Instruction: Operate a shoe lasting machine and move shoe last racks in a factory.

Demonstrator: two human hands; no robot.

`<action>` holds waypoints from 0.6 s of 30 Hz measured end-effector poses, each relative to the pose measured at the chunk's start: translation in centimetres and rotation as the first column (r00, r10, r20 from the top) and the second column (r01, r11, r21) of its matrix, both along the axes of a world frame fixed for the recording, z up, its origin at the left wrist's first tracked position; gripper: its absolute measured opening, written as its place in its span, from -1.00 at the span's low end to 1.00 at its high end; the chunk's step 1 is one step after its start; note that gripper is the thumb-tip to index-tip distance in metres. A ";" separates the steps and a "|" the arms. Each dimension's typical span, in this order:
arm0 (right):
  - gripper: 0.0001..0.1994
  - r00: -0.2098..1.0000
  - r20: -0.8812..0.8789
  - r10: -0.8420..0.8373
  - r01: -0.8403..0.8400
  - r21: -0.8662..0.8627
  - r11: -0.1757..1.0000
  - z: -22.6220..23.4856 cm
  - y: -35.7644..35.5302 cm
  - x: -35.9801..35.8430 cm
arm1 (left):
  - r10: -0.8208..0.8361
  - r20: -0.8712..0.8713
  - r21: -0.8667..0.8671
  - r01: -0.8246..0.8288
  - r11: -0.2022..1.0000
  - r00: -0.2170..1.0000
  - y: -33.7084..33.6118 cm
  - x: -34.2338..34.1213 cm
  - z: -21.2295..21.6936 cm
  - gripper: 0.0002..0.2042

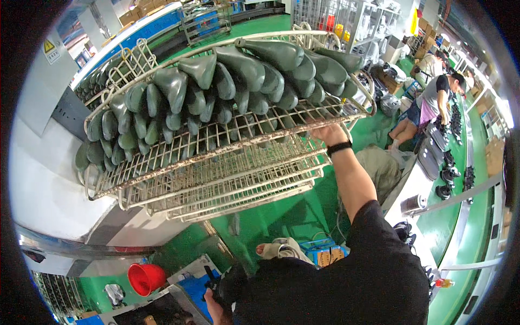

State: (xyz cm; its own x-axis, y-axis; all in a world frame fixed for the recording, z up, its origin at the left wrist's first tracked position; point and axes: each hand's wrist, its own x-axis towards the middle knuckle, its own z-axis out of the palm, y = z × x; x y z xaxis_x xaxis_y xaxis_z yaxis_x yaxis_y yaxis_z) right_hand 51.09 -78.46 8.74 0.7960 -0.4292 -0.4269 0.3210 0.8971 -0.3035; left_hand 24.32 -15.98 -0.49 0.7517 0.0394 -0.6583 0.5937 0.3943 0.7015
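Observation:
Dark green shoe lasts (216,81) lie packed in rows on the top shelf of a cream wire rack (227,149) in front of me. At the right end of that shelf, my right hand (329,133) is closed round its rusty front edge, the fingertips partly hidden by the wires. A black band circles the right wrist. Low in the view, my left hand (215,309) is only partly visible beside my body. Its thumb and fingers close against a black thing (215,281) whose kind I cannot make out.
Behind stands another rack of lasts (116,73). To the right, a person (436,100) bends over a long bench (414,187) with black shoes and soles. A red bucket (147,279) sits at lower left on the green floor. A blue crate (323,251) is near my feet.

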 end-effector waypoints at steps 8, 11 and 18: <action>-0.63 0.946 0.066 0.317 -0.301 -0.177 0.937 -1.2 1.6 -1.0 | 0.052 0.018 0.124 -0.054 0.991 0.999 -2.8 0.1 3.9 -0.53; -0.54 0.980 -0.035 0.197 -0.195 -0.382 0.903 -1.8 1.8 -2.8 | 0.148 0.039 0.008 -0.148 0.989 0.988 -2.1 -1.1 2.3 -0.54; -0.67 0.997 -0.056 0.053 -0.077 -0.715 0.695 -4.6 0.3 1.4 | 0.312 -0.028 -0.091 -0.313 0.945 0.950 -0.1 -4.6 0.6 -0.52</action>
